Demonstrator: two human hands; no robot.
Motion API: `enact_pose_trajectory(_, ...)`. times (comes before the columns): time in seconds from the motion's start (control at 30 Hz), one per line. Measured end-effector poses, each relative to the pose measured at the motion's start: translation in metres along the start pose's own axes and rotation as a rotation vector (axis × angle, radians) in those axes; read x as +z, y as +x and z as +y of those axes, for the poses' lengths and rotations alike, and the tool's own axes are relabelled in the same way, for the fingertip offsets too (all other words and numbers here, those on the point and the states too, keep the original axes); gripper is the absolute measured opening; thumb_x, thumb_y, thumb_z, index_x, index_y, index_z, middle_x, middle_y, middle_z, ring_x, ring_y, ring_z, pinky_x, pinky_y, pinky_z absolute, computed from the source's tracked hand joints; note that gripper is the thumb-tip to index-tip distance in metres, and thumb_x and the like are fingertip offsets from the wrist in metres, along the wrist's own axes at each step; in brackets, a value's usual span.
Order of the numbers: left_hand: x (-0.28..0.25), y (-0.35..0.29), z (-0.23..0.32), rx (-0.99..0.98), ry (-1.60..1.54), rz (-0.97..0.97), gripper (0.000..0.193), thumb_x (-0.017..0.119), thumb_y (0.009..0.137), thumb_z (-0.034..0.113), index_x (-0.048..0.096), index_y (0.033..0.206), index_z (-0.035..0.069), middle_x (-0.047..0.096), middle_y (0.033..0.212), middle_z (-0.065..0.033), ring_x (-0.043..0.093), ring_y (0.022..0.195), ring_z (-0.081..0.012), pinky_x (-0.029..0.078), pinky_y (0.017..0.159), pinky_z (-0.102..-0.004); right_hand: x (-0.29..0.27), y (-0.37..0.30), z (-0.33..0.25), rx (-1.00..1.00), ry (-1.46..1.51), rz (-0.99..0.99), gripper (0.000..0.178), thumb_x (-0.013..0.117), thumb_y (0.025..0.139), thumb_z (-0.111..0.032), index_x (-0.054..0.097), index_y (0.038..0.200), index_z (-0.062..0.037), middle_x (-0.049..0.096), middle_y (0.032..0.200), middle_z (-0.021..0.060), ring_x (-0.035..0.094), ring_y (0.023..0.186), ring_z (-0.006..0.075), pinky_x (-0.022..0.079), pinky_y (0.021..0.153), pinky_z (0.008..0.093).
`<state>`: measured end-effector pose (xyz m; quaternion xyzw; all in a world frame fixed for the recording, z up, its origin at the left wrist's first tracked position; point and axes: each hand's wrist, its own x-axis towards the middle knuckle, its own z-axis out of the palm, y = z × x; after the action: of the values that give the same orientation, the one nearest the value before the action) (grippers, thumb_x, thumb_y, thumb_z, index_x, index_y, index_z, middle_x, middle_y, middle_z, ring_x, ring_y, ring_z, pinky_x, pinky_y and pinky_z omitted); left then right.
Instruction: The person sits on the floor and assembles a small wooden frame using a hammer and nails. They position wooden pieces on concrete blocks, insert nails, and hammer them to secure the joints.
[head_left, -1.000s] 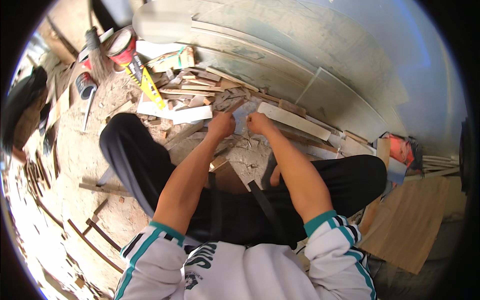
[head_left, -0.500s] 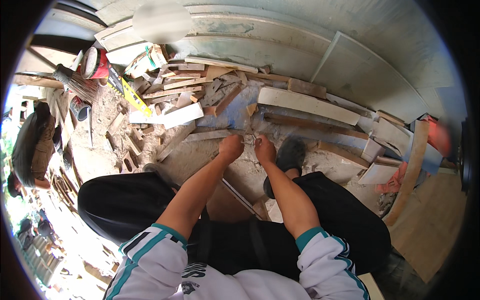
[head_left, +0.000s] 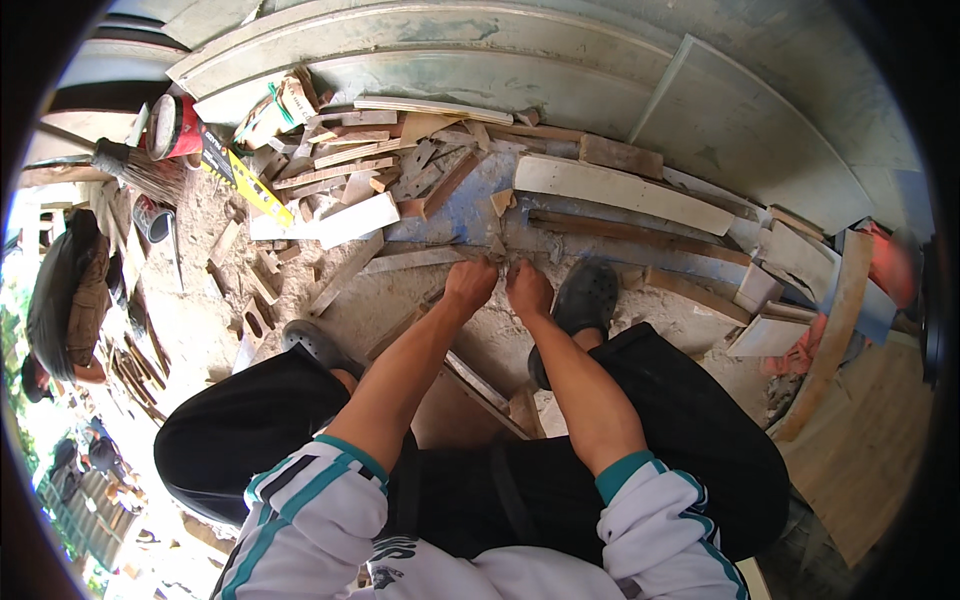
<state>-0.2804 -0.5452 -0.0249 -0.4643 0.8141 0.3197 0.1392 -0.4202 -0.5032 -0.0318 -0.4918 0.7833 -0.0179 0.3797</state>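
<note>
My left hand (head_left: 470, 283) and my right hand (head_left: 529, 288) are held close together in front of me, between my feet. The fingers of both are curled and pinched, tips almost meeting. Something small and light shows between the fingertips, too small to name. Just beyond the left hand lies a long thin wood strip (head_left: 420, 260) on the dusty ground. Beside the right hand is my grey clog (head_left: 587, 292). A wooden board (head_left: 452, 405) lies below my forearms, between my knees.
Wood offcuts (head_left: 350, 150) pile up ahead on the left, beside a yellow-and-black packet (head_left: 240, 178), a red can (head_left: 172, 128) and a broom (head_left: 140, 168). Long planks (head_left: 620, 195) lie ahead on the right. A grey metal wall (head_left: 560, 90) stands behind. Another person (head_left: 75, 295) is at the far left.
Both hands have turned slightly and drawn a little nearer each other, still pinched. The view has shifted slightly, so the left clog shows more fully.
</note>
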Motion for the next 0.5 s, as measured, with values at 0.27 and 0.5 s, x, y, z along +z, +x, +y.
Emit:
enact_pose_trajectory(0.27, 0.008, 0.002, 0.001, 0.12, 0.099, 0.033, 0.018, 0.056, 0.088, 0.013, 0.068, 0.094, 0.002, 0.067, 0.094, -0.0173, 0.071, 0.081, -0.0319, 0.058, 0.067, -0.0419, 0.015, -0.009, 0.003, 0.057, 0.086, 0.098, 0.02, 0.069, 0.083, -0.022, 0.063, 0.095, -0.0077, 0.069, 0.094, 0.0124, 0.065, 0.091, 0.0357, 0.05, 0.075, 0.0471)
enact_pose_trajectory(0.5, 0.001, 0.004, -0.009, 0.214, 0.151, -0.024, 0.018, 0.055, 0.089, 0.017, 0.069, 0.096, 0.008, 0.067, 0.095, -0.0152, 0.071, 0.079, -0.0308, 0.057, 0.066, -0.0417, 0.016, -0.004, -0.014, 0.111, 0.013, 0.089, 0.021, 0.072, 0.081, -0.023, 0.062, 0.092, -0.0081, 0.068, 0.097, 0.0142, 0.065, 0.093, 0.0366, 0.05, 0.077, 0.0485)
